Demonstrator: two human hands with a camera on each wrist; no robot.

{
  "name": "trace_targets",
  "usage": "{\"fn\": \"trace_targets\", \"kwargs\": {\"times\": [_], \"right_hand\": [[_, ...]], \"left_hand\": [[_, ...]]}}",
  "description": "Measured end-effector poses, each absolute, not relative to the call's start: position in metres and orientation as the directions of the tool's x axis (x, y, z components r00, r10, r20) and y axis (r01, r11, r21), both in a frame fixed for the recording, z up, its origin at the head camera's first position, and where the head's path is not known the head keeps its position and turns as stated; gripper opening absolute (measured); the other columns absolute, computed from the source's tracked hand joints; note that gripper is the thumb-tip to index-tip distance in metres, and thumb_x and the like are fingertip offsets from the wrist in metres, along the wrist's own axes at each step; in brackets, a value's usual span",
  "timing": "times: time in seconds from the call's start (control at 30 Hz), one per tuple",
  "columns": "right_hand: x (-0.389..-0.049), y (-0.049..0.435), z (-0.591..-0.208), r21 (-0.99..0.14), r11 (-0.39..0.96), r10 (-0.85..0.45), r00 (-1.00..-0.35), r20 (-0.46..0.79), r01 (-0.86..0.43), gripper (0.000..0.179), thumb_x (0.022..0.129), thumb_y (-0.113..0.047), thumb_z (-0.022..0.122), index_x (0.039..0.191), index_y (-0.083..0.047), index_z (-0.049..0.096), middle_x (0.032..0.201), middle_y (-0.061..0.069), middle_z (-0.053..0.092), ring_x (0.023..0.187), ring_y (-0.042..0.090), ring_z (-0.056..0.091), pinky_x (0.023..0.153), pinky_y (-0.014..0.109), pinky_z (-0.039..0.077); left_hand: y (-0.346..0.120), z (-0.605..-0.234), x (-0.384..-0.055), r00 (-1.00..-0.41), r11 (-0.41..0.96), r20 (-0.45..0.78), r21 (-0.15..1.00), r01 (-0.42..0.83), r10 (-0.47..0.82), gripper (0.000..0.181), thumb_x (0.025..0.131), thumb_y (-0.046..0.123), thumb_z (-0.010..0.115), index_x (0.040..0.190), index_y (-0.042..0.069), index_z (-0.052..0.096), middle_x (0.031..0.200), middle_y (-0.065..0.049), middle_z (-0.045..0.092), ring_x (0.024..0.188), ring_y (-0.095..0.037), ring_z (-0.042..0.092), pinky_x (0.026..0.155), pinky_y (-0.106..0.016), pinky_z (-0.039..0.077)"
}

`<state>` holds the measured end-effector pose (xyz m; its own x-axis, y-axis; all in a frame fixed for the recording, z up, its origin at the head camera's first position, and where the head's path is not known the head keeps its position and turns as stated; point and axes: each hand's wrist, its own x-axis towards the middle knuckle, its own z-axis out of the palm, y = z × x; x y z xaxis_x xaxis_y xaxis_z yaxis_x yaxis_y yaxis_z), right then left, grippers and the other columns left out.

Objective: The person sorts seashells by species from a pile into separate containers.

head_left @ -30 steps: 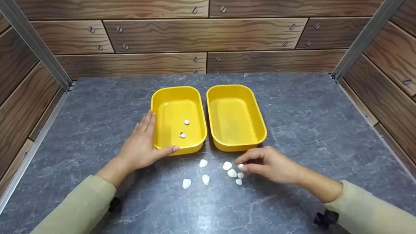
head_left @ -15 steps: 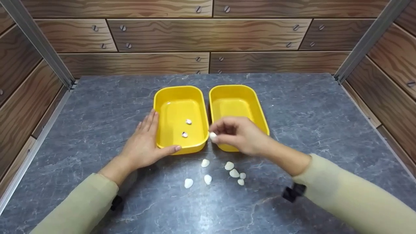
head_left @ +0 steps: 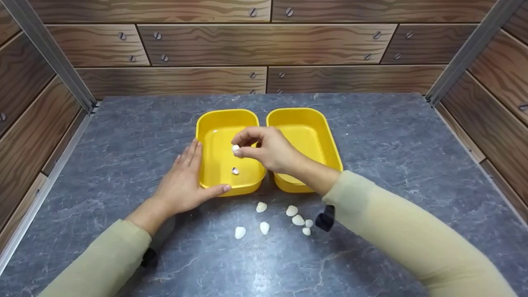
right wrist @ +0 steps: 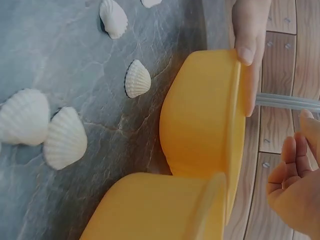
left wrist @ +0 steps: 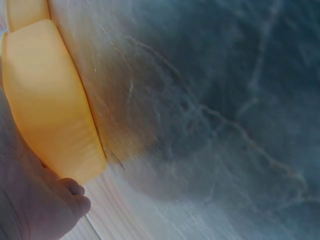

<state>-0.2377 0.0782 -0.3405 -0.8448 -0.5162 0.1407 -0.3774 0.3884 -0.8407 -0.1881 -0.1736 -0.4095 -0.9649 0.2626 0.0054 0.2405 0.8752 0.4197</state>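
The head view looks forward and down from above the table [head_left: 392, 136], taking in both yellow trays [head_left: 247, 181], both hands and the wooden back wall [head_left: 264, 45]. The left wrist view sits very low and close, facing along the table [left wrist: 225, 110] past the outer wall of the left tray [left wrist: 50, 110]. The right wrist view looks from just above the table [right wrist: 60, 45], showing the loose shells [right wrist: 137, 79] and the outsides of both trays [right wrist: 200, 120]. All three share the left tray and the table.

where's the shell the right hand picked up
In the head view, the right hand pinches the shell above the left yellow tray.
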Motion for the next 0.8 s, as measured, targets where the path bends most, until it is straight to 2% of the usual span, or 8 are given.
{"fn": "trace_targets", "kwargs": {"times": [0.17, 0.8], "right_hand": [[-0.250, 0.066, -0.347, -0.845, 0.378, -0.501, -0.851, 0.158, -0.379, 0.018, 0.098, -0.015, 0.079, 0.114, -0.006, 0.079, 0.100, 0.001, 0.075, 0.092, 0.019, 0.068, 0.083, 0.031, 0.058], [-0.271, 0.054, -0.360, -0.821, 0.501, -0.372, -0.925, 0.082, -0.274, 0.024, 0.099, -0.020, 0.078, 0.122, -0.013, 0.077, 0.116, -0.002, 0.073, 0.110, 0.019, 0.061, 0.100, 0.032, 0.052]], "left_hand": [[-0.173, -0.410, -0.188, -0.965, 0.875, 0.008, 0.419, 0.241, 0.262, 0.129, 0.089, 0.079, 0.064, 0.169, -0.001, 0.001, 0.177, -0.018, -0.001, 0.162, -0.039, 0.008, 0.130, -0.059, 0.008], [-0.174, -0.409, -0.188, -0.964, 0.875, 0.005, 0.418, 0.244, 0.267, 0.129, 0.090, 0.080, 0.062, 0.168, -0.002, 0.000, 0.177, -0.020, -0.001, 0.162, -0.040, 0.007, 0.130, -0.058, 0.008]]}}
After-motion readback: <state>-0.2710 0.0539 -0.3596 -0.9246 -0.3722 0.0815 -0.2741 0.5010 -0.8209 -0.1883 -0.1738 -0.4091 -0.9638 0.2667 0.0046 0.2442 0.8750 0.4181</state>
